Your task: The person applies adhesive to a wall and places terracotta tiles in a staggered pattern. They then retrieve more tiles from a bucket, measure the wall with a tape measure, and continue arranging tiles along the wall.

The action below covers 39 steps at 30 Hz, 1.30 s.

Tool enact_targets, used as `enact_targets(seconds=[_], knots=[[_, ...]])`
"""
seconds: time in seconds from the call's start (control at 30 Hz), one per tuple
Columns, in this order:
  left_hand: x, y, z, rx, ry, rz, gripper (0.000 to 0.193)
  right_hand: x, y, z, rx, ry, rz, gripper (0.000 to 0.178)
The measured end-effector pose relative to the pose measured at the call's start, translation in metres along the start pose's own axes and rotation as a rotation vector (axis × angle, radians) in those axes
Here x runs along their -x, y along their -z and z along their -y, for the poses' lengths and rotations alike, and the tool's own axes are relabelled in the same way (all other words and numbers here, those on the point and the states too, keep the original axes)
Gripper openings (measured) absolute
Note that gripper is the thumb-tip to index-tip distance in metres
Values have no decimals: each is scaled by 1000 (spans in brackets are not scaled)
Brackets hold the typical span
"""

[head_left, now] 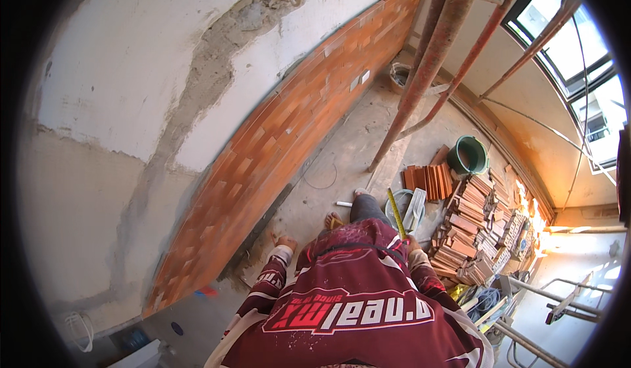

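My right hand [413, 244] is closed on a tape measure, whose yellow blade [395, 211] sticks out forward over the floor. The tape's case is hidden in the hand. My left hand [285, 242] hangs low on the left side, near the foot of the tiled wall, fingers apart and holding nothing. Brick-coloured tiles [263, 164] cover the lower part of that wall. Ahead of the right hand, a round basin [392, 203] stands on the floor with a pale, long trowel-like tool [414, 211] across it.
Stacked red-brown tiles [463, 226] pile up on the right, beside a green bucket [468, 155]. Rusty scaffold poles [420, 72] rise ahead. At lower right are a coiled hose [485, 299] and metal frames [559, 302]. Another bucket [399, 75] stands in the far corner.
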<state>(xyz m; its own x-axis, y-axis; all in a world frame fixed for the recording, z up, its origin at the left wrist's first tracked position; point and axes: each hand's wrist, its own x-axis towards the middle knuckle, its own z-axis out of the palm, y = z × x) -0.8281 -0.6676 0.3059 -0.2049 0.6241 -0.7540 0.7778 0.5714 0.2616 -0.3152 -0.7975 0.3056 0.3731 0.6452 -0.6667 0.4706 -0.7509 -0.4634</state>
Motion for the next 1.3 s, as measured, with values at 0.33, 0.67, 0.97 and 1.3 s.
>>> enact_targets(seconds=[0.33, 0.67, 0.97, 1.3], knots=[[22, 0, -7, 74, -35, -122, 21, -12, 46, 141, -29, 208, -11, 72], [16, -8, 37, 179, 22, -66, 27, -2, 63, 229, -122, 361, 5, 80], [-23, -18, 63, 116, 11, -114, 28, 4, 47, 242, -130, 347, 95, 70], [-26, -22, 69, 180, -34, -63, 25, 15, 48, 234, -193, 269, 94, 75]])
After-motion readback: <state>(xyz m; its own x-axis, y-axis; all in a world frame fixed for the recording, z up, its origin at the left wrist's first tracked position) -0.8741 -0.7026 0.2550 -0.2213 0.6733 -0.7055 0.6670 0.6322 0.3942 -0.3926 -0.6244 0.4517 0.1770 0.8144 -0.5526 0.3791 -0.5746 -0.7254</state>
